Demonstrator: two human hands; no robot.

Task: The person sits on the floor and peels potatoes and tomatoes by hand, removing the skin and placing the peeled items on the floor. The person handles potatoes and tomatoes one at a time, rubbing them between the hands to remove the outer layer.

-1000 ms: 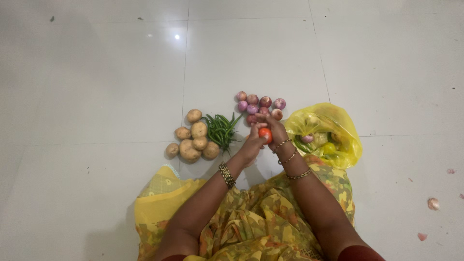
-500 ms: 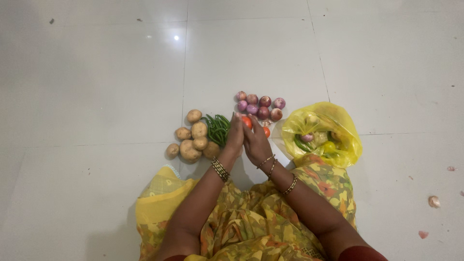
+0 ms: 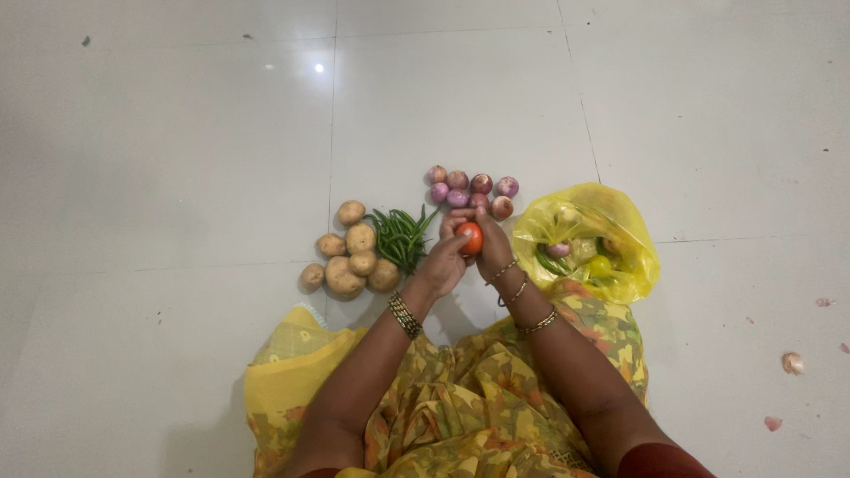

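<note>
A red tomato (image 3: 470,237) is held between both my hands just above the white tiled floor. My left hand (image 3: 443,261) cups it from the left and my right hand (image 3: 492,248) wraps it from the right. Directly beyond my hands lies a cluster of several red onions (image 3: 469,188). To the left lie green chillies (image 3: 400,237) and a pile of potatoes (image 3: 351,258). Whether a second tomato lies under my hands is hidden.
A yellow plastic bag (image 3: 589,241) with more vegetables sits open at my right. My yellow patterned clothing (image 3: 460,398) covers the floor in front. Onion peel scraps (image 3: 791,362) lie on the tiles far right.
Half a second ago my hands were pressed flat around two tomatoes on the floor. Now both hands have closed around one tomato and drawn it slightly toward me.
</note>
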